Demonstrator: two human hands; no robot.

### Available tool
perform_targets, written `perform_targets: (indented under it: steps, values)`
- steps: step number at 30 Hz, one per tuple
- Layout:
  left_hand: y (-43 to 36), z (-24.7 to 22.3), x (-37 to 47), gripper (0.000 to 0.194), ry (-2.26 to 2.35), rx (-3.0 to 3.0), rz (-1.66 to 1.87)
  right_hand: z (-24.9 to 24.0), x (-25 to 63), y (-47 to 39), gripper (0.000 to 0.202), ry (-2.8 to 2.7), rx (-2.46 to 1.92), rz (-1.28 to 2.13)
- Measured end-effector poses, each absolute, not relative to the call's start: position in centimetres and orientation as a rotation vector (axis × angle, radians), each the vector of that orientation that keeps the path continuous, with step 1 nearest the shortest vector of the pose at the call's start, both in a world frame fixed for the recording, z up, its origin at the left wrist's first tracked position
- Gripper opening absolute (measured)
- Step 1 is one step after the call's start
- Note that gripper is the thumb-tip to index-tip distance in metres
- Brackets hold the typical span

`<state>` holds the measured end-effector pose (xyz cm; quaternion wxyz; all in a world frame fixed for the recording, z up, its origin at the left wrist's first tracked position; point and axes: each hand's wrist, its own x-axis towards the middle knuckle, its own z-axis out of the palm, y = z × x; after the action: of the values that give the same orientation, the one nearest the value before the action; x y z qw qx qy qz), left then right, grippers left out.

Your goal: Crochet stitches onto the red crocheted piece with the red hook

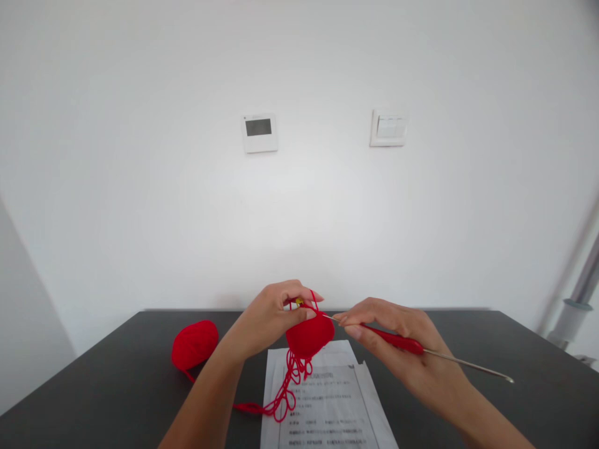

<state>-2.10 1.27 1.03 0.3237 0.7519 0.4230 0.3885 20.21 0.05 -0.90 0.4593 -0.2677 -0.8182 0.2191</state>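
Note:
My left hand [281,315] pinches a small red crochet piece [310,337] by its upper edge, with a strand of red yarn running over the index finger. A small yellow stitch marker [299,302] shows near those fingers. My right hand [397,330] is closed around the red handle of a double-ended crochet hook [400,341]. One metal tip of the hook meets the top edge of the piece; its other end points out to the right. Loose loops of red yarn [286,393] hang below the piece and trail onto the printed sheets.
Printed paper sheets [327,411] lie on the dark table [116,374] under my hands. A ball of red yarn [194,343] rests left of my left forearm. On the white wall behind are a thermostat panel [259,133] and a light switch [389,128]. A pipe [583,287] stands at far right.

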Motion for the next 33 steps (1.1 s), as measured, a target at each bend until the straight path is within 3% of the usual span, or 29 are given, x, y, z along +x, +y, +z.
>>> perform_targets:
  steps: [7, 11, 18, 33]
  values:
    - [0.8, 1.4, -2.0, 0.011, 1.01, 1.737, 1.002, -1.2, 19.9, 0.3, 0.011, -1.813, -0.551, 0.813]
    - [0.7, 1.6, -1.5, 0.003, 0.898, 1.587, 1.002, -1.6, 19.7, 1.0, 0.012, -1.895, -0.307, 0.581]
    - [0.8, 1.3, -1.1, 0.009, 0.799, 1.517, 0.918, -1.6, 19.5, 1.8, 0.014, -2.049, -0.064, -0.067]
    - [0.0, 1.2, -0.9, 0.015, 1.191, 2.009, 1.25, -1.9, 19.4, 1.3, 0.015, -1.992, -0.25, -0.063]
